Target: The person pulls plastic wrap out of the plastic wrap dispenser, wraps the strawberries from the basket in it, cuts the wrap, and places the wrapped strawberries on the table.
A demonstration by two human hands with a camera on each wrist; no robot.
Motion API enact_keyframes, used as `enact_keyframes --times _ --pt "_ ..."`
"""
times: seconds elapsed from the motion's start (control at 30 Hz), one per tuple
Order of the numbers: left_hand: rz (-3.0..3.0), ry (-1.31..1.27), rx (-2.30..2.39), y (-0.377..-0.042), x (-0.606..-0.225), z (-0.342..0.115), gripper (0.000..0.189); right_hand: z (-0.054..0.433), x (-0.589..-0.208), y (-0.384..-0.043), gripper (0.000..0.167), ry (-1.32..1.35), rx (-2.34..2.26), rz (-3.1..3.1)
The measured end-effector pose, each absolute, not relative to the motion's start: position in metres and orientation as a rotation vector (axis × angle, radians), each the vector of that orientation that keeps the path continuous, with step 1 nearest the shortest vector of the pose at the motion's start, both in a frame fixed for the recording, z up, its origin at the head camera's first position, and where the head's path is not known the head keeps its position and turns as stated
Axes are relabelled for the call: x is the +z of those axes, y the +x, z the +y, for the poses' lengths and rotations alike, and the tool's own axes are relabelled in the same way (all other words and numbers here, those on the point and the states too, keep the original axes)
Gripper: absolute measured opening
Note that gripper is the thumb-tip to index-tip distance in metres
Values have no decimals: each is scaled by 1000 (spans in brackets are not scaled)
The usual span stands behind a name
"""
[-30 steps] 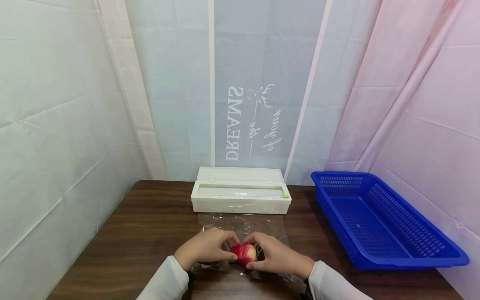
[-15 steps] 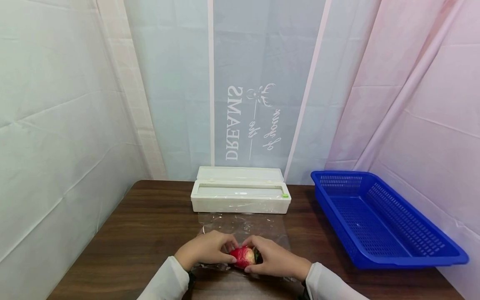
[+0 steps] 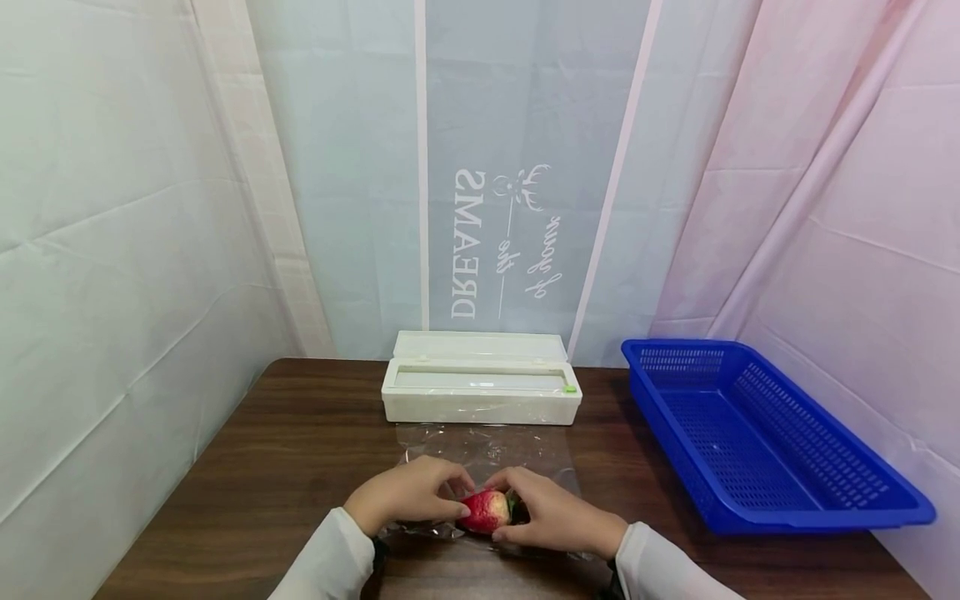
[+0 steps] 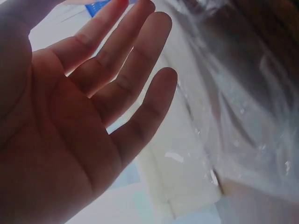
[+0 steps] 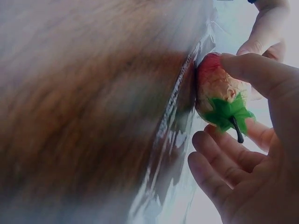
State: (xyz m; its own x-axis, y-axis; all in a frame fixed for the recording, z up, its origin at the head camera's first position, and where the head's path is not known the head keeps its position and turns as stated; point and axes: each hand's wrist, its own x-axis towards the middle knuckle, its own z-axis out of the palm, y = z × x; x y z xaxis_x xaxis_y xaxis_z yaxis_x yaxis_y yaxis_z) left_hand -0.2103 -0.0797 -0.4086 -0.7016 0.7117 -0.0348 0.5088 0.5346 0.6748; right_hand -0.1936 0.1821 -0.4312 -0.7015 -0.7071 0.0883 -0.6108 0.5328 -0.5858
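A strawberry [image 3: 486, 512], red at one end and cream toward its green leaf cap and dark stem, lies on its side on clear plastic wrap [image 3: 495, 446]. My left hand [image 3: 411, 493] holds its red end between thumb and fingertips; in the left wrist view the other fingers are spread and gently bent. From the opposite side, my right hand [image 3: 558, 512] holds it near the leaves, thumb toward me and fingers beyond. The right wrist view shows the green leaf cap [image 5: 226, 112] facing the right palm. Behind the hands stands a white cling film dispenser [image 3: 480, 408], lid raised, the wrap running out toward me.
A blue plastic basket [image 3: 817, 523] stands on the right of the dark wooden table [image 3: 300, 433]. On the dispenser's right end sits a small green slider [image 3: 570, 389]. Fabric curtains [image 3: 360, 208] enclose the back and both sides.
The strawberry has shifted slightly to the left, both hands staying around it. The dispenser and basket keep their places.
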Motion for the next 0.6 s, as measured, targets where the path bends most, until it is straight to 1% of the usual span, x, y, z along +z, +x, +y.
enact_keyframes --times 0.13,0.23,0.37,0.47,0.53,0.6 --pt "2480 1032 993 -213 -402 -88 27 190 -428 -193 59 -1070 -886 2634" --pt "2485 1070 1027 -213 -397 -93 24 197 -426 -192 60 -1030 -863 2667" --pt "2449 1130 1047 -210 -397 -96 16 204 -426 -190 46 -1064 -823 2727" --pt "2433 1125 1036 -207 -402 -98 7 208 -428 -189 34 -1120 -774 2760" --pt "2425 1102 1019 -205 -406 -98 3 210 -429 -188 32 -1168 -735 2762" --pt "2414 1073 1005 -203 -410 -98 6 212 -431 -188 31 -1227 -704 2751"
